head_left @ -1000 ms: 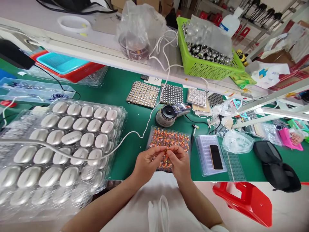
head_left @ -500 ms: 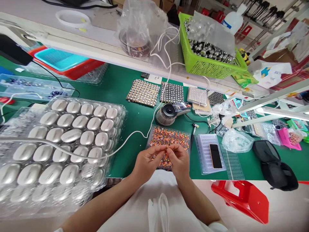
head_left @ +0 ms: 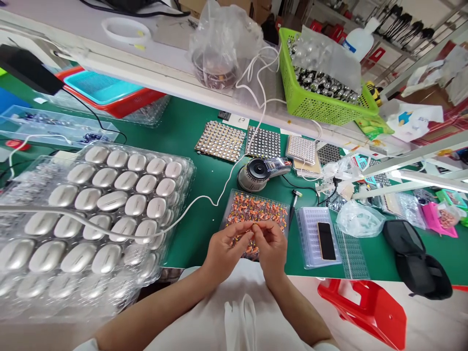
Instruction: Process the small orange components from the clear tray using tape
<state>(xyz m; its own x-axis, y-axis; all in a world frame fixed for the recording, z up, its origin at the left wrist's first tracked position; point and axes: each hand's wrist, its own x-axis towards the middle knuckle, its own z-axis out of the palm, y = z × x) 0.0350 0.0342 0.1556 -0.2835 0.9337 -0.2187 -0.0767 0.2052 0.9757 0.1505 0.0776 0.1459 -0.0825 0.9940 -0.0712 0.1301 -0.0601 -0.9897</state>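
Note:
My left hand (head_left: 226,251) and my right hand (head_left: 270,246) meet above the lower part of a clear tray (head_left: 256,207) filled with small orange parts. Thumb and forefinger of each hand are pinched together, and the fingertips of both almost touch. Whatever lies between them is too small and too covered to name. Just beyond the tray stands a round grey device with a black top (head_left: 258,169). A small hammer (head_left: 295,197) lies at the tray's right side.
Stacked trays of silvery oval cases (head_left: 126,180) fill the left. A white cable (head_left: 204,197) crosses the green table. On the right are a phone (head_left: 326,241) on plastic trays and a black case (head_left: 417,258). A green basket (head_left: 310,100) stands on the shelf.
The camera view has shifted and tilted slightly. My hands stay together over the tray, with the fingertips a little closer and the pinch slightly changed.

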